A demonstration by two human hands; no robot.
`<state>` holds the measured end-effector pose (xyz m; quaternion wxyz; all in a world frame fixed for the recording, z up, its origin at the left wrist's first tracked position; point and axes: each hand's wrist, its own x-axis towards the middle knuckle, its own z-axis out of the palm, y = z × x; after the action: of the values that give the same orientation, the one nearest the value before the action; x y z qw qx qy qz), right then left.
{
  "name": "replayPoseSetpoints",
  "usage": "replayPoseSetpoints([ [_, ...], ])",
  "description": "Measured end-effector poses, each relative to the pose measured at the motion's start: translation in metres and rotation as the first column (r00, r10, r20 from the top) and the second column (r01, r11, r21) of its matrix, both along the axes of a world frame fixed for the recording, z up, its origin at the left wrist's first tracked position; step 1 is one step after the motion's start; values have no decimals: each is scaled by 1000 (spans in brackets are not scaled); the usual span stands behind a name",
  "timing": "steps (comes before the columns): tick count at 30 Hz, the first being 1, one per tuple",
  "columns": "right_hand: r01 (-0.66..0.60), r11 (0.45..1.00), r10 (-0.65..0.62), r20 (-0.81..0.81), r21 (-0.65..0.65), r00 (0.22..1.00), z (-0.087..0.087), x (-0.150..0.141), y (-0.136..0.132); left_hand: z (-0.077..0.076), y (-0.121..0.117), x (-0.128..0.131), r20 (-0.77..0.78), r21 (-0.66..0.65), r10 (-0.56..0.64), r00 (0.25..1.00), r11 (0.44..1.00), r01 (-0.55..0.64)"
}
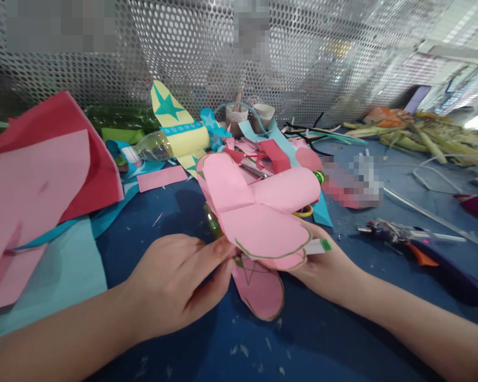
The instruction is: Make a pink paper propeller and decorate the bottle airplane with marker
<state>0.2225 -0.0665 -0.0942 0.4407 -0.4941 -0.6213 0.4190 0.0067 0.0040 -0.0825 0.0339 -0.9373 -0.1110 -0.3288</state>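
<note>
Pinched between the thumb and fingers of my left hand [183,281] is the near left edge of a pink paper cutout [263,225]. Its rounded, petal-like lobes are folded and partly outlined in dark green, and a star is drawn on the lowest lobe. My right hand [322,265] holds the cutout from the right, with most of its fingers hidden behind the paper. A white stick with a green tip [321,245], perhaps a marker, pokes out by that hand. Part of a green, shiny object [212,220] shows behind the cutout; its kind is unclear.
Red and pink paper sheets [35,175] lie at left. A yellow paper-covered bottle craft with stars [187,138] stands behind, near scissors [254,169] and paper scraps. A glue gun [438,260] lies at right, before dried husks [426,135]. A perforated metal panel [183,48] closes off the back.
</note>
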Motion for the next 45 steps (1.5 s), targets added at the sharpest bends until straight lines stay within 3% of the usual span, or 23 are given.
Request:
replayPoseSetpoints([
  [30,12,1000,-12,-1,-8,1000,-5,1,-1,-1,0,-1,-5,-12,7,1000,1000,-7],
  [38,-15,995,15,-4,-97,1000,3,-2,-2,-2,-1,0,34,-28,1,999,1000,0],
  [45,-28,997,27,-14,-74,1000,7,-2,-1,-2,0,0,59,-13,-4,998,1000,5],
])
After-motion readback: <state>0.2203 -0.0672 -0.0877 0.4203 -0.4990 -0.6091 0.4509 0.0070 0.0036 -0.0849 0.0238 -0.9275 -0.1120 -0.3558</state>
